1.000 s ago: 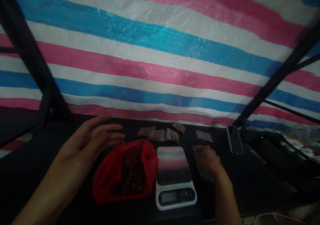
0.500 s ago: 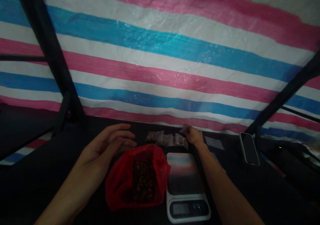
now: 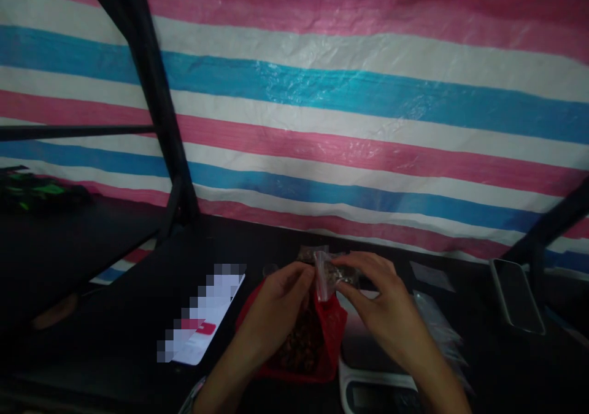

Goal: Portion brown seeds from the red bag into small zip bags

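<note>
Over one red bag: right hand pinching one zip pouch, left hand, hold unclear; right of bag, one scale.

The bag sits between a phone and the scale.

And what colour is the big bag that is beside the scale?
The bag is red; it shows best in the head view.

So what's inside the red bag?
The red bag holds small brown pieces. The left hand hides part of its opening, and the pieces cover its bottom, so neither shows.
</note>
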`<action>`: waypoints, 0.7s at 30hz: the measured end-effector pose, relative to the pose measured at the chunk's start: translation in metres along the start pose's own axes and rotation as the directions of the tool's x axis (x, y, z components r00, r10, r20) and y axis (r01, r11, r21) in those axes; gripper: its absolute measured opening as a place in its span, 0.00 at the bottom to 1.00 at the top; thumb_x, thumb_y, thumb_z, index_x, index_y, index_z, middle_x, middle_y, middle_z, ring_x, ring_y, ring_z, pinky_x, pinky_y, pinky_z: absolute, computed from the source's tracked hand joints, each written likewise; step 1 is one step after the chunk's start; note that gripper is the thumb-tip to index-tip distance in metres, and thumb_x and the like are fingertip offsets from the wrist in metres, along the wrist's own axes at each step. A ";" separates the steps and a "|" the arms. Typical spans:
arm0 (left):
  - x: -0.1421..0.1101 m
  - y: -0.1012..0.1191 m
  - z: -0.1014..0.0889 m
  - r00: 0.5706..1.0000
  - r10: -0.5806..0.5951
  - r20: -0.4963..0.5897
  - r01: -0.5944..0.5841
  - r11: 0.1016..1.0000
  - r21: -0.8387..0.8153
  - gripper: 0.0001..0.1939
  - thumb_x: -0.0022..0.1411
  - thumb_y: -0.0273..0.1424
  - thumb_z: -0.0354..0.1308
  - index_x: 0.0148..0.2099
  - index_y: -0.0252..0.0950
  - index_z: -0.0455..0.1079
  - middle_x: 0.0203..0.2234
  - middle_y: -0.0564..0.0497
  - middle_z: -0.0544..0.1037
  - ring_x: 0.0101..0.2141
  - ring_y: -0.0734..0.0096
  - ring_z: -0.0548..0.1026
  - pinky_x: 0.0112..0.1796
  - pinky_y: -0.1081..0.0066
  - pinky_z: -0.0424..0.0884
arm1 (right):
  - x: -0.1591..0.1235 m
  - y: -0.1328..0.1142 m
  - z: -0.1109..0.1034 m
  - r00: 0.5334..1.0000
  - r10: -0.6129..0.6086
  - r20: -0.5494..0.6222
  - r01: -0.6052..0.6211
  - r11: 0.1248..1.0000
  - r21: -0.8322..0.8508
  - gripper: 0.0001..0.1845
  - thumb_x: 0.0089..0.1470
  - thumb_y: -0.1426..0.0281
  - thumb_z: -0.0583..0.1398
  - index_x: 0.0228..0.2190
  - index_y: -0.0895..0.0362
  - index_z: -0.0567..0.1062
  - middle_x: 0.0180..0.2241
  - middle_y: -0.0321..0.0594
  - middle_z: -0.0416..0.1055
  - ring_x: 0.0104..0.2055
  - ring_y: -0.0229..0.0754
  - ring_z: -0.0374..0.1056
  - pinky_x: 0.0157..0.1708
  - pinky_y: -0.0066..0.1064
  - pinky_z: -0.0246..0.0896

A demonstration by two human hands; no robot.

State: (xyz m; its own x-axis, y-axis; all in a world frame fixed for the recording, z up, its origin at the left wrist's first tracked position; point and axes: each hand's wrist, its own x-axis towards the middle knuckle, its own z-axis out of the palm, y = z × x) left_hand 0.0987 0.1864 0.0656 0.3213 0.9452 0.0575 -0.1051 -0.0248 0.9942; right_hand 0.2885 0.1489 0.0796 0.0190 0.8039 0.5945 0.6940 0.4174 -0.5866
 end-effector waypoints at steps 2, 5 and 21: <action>0.000 -0.002 -0.001 1.000 -0.012 0.012 0.012 0.999 -0.048 0.18 0.63 0.49 0.65 0.37 0.38 0.80 0.25 0.54 0.76 0.27 0.71 0.70 0.30 0.74 0.65 | -0.001 -0.007 0.003 0.999 0.003 0.033 -0.003 1.000 0.007 0.15 0.57 0.73 0.68 0.44 0.43 0.84 0.47 0.37 0.83 0.54 0.52 0.73 0.56 0.47 0.63; 0.001 -0.005 -0.006 0.998 -0.060 0.036 0.063 0.992 -0.112 0.22 0.58 0.52 0.70 0.36 0.36 0.79 0.24 0.56 0.74 0.26 0.74 0.67 0.29 0.75 0.62 | 0.002 -0.008 0.004 0.997 0.020 0.079 -0.021 1.000 0.010 0.18 0.56 0.76 0.67 0.44 0.43 0.83 0.47 0.36 0.82 0.54 0.51 0.73 0.57 0.48 0.61; 0.004 -0.004 0.001 0.998 0.055 -0.033 -0.058 0.995 -0.080 0.11 0.63 0.40 0.67 0.35 0.37 0.78 0.30 0.54 0.80 0.33 0.70 0.75 0.36 0.73 0.69 | 0.008 -0.032 0.023 0.918 0.347 0.194 -0.388 0.886 0.252 0.07 0.60 0.67 0.64 0.35 0.51 0.84 0.30 0.34 0.80 0.32 0.40 0.71 0.35 0.30 0.64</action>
State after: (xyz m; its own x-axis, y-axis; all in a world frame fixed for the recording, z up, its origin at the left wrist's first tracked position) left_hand 0.1007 0.1897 0.0618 0.2837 0.9527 0.1091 -0.1983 -0.0530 0.9787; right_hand 0.2499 0.1516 0.0901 0.1189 0.9646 0.2354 0.4266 0.1644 -0.8894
